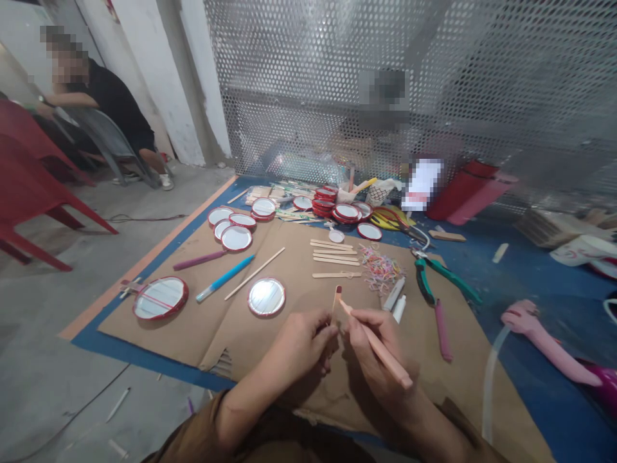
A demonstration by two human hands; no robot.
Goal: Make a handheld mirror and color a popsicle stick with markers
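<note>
My left hand [306,337] is closed on a wooden craft stick [335,307], held upright with a brownish-red coloured tip. My right hand [373,344] grips a peach-coloured marker [388,357], its point against or very close to the stick just below that tip. Beyond my hands, several bare craft sticks [336,260] lie in a row beside a pile of small coloured rubber bands [378,265]. To the left lies a round silver disc with a red rim [267,297]. Further left is a small banjo-like piece [160,298] with a neck and red strings.
Cardboard [212,321] covers the blue table. A blue pen [225,278], a thin wooden stick [254,274] and green-handled pliers [424,276] lie on it. Red-rimmed discs [236,238] are grouped behind. A glue gun [544,341] rests at right; a person [110,103] sits far left.
</note>
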